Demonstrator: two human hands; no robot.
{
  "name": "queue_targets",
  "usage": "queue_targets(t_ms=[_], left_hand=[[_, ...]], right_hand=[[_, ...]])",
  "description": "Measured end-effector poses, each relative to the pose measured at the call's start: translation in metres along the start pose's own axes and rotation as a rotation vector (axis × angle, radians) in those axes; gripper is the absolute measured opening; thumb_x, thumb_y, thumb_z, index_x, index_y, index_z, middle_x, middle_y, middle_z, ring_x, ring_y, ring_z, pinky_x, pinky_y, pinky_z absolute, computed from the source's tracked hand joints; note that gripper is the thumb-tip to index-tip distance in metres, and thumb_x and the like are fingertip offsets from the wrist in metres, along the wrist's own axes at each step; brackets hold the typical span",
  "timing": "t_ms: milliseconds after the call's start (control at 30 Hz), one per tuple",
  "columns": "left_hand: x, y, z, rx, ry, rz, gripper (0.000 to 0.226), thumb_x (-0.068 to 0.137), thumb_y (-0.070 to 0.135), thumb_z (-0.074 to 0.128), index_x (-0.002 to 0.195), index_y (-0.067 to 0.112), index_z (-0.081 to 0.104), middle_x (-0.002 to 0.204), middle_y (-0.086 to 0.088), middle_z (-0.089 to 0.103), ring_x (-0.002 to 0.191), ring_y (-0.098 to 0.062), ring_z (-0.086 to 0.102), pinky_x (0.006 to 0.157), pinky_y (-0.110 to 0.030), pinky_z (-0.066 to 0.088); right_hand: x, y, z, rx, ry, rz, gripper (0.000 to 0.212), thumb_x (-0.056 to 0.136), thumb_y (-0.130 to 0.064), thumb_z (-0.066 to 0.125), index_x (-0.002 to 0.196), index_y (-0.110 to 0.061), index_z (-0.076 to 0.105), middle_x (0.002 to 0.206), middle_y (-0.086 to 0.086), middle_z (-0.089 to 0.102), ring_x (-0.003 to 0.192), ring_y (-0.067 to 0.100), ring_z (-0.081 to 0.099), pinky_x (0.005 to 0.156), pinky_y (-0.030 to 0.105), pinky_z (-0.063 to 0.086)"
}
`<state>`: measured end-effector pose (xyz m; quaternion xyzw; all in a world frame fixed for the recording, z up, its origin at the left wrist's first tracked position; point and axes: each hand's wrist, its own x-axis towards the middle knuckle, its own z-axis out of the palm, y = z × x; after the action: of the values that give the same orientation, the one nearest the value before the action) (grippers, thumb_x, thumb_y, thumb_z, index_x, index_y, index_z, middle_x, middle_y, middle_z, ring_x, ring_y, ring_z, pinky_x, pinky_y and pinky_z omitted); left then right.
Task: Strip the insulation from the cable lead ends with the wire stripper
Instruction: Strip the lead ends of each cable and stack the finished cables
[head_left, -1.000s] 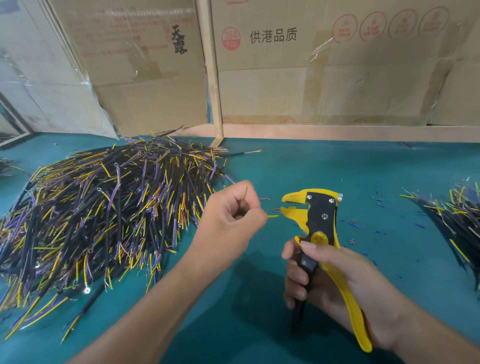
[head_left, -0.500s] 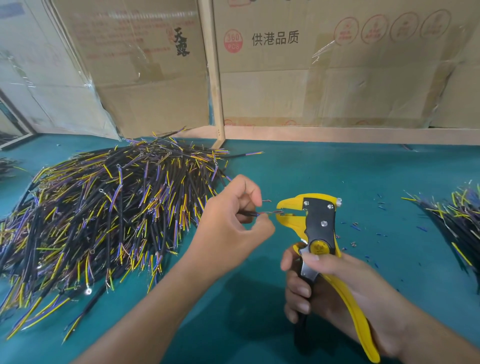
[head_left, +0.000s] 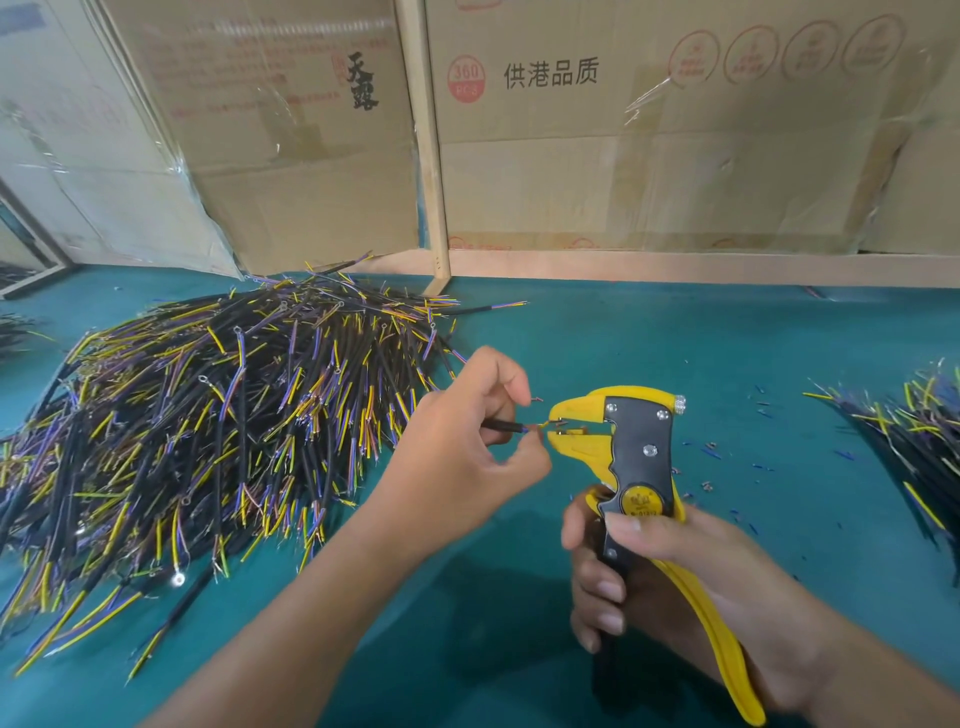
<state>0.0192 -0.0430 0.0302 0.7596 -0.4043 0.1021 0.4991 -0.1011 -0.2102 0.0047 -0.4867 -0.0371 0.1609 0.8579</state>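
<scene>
Teal bench (head_left: 675, 338), cardboard behind. Left hand (head_left: 467, 441) pinches a thin, limp cable (head_left: 506, 427) near its end, lead in the wire stripper (head_left: 623, 452) mouth. Right hand (head_left: 675, 587) wraps the handles. Hold close to the tip; leads likely bend easily.

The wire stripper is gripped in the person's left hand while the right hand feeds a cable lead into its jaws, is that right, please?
Not quite: the hands are swapped. The head view shows the right hand gripping the wire stripper, while the left hand pinches the cable lead and feeds it into the jaws.
</scene>
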Motion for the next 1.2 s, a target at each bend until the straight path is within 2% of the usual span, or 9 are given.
queue_targets(t_ms=[300, 433, 700, 833, 900, 1000, 1067, 1133, 1200], left_hand=[[0.0001, 0.0003, 0.0009, -0.003, -0.015, 0.013, 0.024, 0.077, 0.026, 0.059, 0.093, 0.029, 0.042, 0.062, -0.004, 0.036, 0.055, -0.025, 0.029, 0.055, -0.051, 0.046], [0.0008, 0.0007, 0.0012, 0.008, 0.000, 0.015, 0.026, 0.080, 0.020, 0.062, 0.094, 0.028, 0.042, 0.063, -0.006, 0.036, 0.055, -0.025, 0.029, 0.054, -0.047, 0.043], [0.0004, 0.0019, 0.0003, 0.058, -0.008, 0.025, 0.026, 0.081, 0.011, 0.061, 0.091, 0.028, 0.045, 0.062, -0.003, 0.035, 0.057, -0.015, 0.027, 0.055, -0.029, 0.040], [0.0005, 0.0024, 0.0007, 0.129, 0.018, 0.031, 0.015, 0.077, 0.009, 0.061, 0.084, 0.022, 0.057, 0.057, 0.010, 0.036, 0.051, -0.008, 0.033, 0.057, -0.007, 0.032], [0.0004, 0.0031, 0.0004, 0.155, 0.040, 0.030, 0.010, 0.075, 0.007, 0.062, 0.078, 0.017, 0.063, 0.054, 0.015, 0.041, 0.048, -0.003, 0.036, 0.055, -0.002, 0.029], [0.0001, 0.0038, -0.0004, 0.118, 0.058, 0.000, 0.006, 0.078, 0.011, 0.062, 0.076, 0.015, 0.067, 0.057, 0.006, 0.049, 0.048, -0.007, 0.036, 0.052, -0.007, 0.030], [0.0000, 0.0048, -0.0003, 0.098, 0.051, 0.007, 0.004, 0.079, 0.014, 0.063, 0.075, 0.015, 0.065, 0.059, 0.001, 0.052, 0.050, -0.014, 0.041, 0.051, -0.017, 0.036], [0.0000, 0.0066, -0.0006, 0.119, 0.046, 0.026, 0.007, 0.079, 0.016, 0.067, 0.074, 0.015, 0.062, 0.057, 0.000, 0.046, 0.051, -0.016, 0.035, 0.050, -0.021, 0.034], [0.0005, 0.0075, -0.0013, 0.154, 0.052, 0.048, 0.013, 0.078, 0.017, 0.070, 0.073, 0.015, 0.059, 0.054, 0.001, 0.035, 0.052, -0.011, 0.027, 0.051, -0.016, 0.026]], right_hand=[[-0.0002, 0.0001, 0.0021, -0.012, 0.010, -0.002, 0.051, 0.074, -0.037, 0.086, 0.100, 0.001, 0.065, 0.072, 0.016, 0.043, 0.062, 0.030, 0.047, 0.069, 0.047, 0.048], [0.0014, -0.0003, 0.0033, 0.015, 0.067, -0.038, 0.040, 0.078, -0.033, 0.077, 0.097, 0.000, 0.066, 0.070, 0.015, 0.042, 0.061, 0.029, 0.046, 0.067, 0.045, 0.048], [0.0027, -0.0008, 0.0022, 0.047, 0.091, -0.081, 0.037, 0.081, -0.031, 0.073, 0.099, 0.000, 0.065, 0.071, 0.015, 0.042, 0.061, 0.030, 0.045, 0.065, 0.047, 0.047], [0.0026, -0.0013, 0.0000, 0.069, 0.087, -0.097, 0.035, 0.082, -0.030, 0.073, 0.100, 0.000, 0.065, 0.071, 0.014, 0.041, 0.061, 0.029, 0.045, 0.066, 0.047, 0.047], [0.0031, -0.0009, -0.0002, 0.067, 0.088, -0.097, 0.036, 0.083, -0.030, 0.072, 0.100, 0.000, 0.064, 0.072, 0.014, 0.041, 0.062, 0.029, 0.045, 0.066, 0.047, 0.047], [0.0035, 0.0001, -0.0003, 0.056, 0.087, -0.089, 0.035, 0.084, -0.030, 0.072, 0.100, 0.000, 0.065, 0.072, 0.014, 0.042, 0.062, 0.029, 0.045, 0.066, 0.047, 0.047], [0.0037, 0.0004, -0.0005, 0.047, 0.086, -0.079, 0.036, 0.084, -0.031, 0.072, 0.100, 0.000, 0.065, 0.072, 0.014, 0.042, 0.062, 0.029, 0.046, 0.066, 0.047, 0.047], [0.0039, 0.0006, -0.0008, 0.043, 0.088, -0.063, 0.037, 0.083, -0.032, 0.074, 0.100, 0.000, 0.065, 0.071, 0.014, 0.043, 0.062, 0.029, 0.046, 0.066, 0.047, 0.047], [0.0042, 0.0009, -0.0012, 0.039, 0.090, -0.036, 0.039, 0.082, -0.032, 0.076, 0.100, 0.001, 0.065, 0.071, 0.013, 0.043, 0.061, 0.029, 0.046, 0.066, 0.047, 0.047]])
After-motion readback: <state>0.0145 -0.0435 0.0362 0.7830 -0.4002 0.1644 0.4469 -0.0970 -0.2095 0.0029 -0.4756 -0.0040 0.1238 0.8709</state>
